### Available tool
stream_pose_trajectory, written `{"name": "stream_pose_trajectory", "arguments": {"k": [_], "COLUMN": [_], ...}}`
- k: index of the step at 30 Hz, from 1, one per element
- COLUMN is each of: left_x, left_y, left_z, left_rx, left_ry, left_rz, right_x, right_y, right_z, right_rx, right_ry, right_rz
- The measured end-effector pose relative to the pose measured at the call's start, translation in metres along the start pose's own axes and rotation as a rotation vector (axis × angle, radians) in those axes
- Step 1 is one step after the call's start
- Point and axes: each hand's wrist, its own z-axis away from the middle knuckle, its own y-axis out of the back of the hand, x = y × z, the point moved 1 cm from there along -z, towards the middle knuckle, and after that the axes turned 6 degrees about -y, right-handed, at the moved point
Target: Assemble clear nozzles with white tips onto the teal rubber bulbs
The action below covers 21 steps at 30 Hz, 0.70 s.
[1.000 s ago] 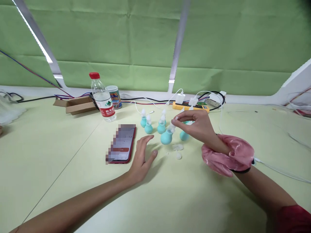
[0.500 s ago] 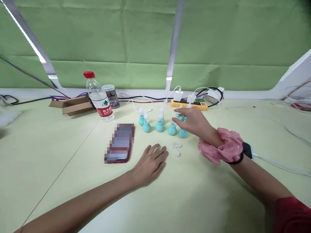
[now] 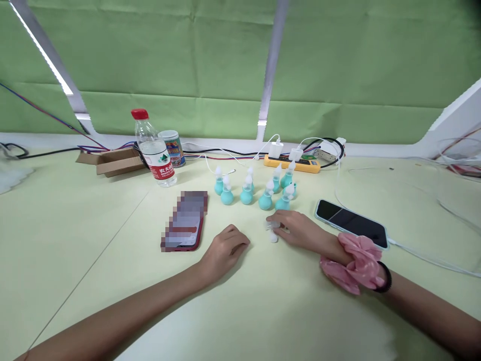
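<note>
On the pale green surface (image 3: pixel 93 240), both hands lie low, close to each other near the middle. The right hand (image 3: pixel 296 230) rests with its fingertips (image 3: pixel 273 221) pinched on a small clear plastic piece (image 3: pixel 271 225), and a second small white piece (image 3: pixel 274 237) lies just beside it, touching or nearly touching the thumb; I cannot tell which. A pink scrunchie (image 3: pixel 355 265) and a dark band sit on that wrist. The left hand (image 3: pixel 225 248) is curled into a loose fist, knuckles up, holding nothing that I can see, and it rests on the surface just right of a red-cased phone (image 3: pixel 185 221) whose screen is blurred.

Just beyond the hands stands a cluster of small teal bulbs with white tips (image 3: pixel 255 188), all upright, set close together in a rough row. A second phone with a dark screen (image 3: pixel 351 223) lies to the right of the right hand, with a white cable running from its far end. Further back are a water bottle with a red cap (image 3: pixel 152 150), a printed can (image 3: pixel 173 149) just behind it, an open cardboard box (image 3: pixel 112 160) to the left, and a yellow power strip (image 3: pixel 293 163) with white chargers plugged in. A green cloth backdrop (image 3: pixel 188 60) closes off the far edge.
</note>
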Motion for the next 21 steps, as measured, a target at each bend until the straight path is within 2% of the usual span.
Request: {"name": "stream_pose_trajectory", "arguments": {"k": [4,8,11,14,21], "left_x": [-0.001,-0.004,-0.004,-0.004,-0.007], "left_y": [0.005,0.007,0.008,0.008,0.006], "left_z": [-0.002,-0.004,-0.004,-0.004,-0.004], "left_rx": [0.125,0.256,0.291,0.292,0.241], "left_ry": [0.285,0.471,0.466,0.448,0.502], "left_rz": [0.183,0.384,0.452,0.493,0.533], "right_x": [-0.004,-0.027,-0.048,-0.061,-0.051], "right_y": [0.002,0.004,-0.005,-0.018,-0.032], "right_z": [-0.007,-0.004,0.002,0.006,0.003], "right_rx": [0.114,0.263,0.256,0.280,0.256], "right_ry": [0.049,0.149,0.174,0.147,-0.108], "right_rz": [-0.139,-0.394,-0.624,-0.741,-0.942]}}
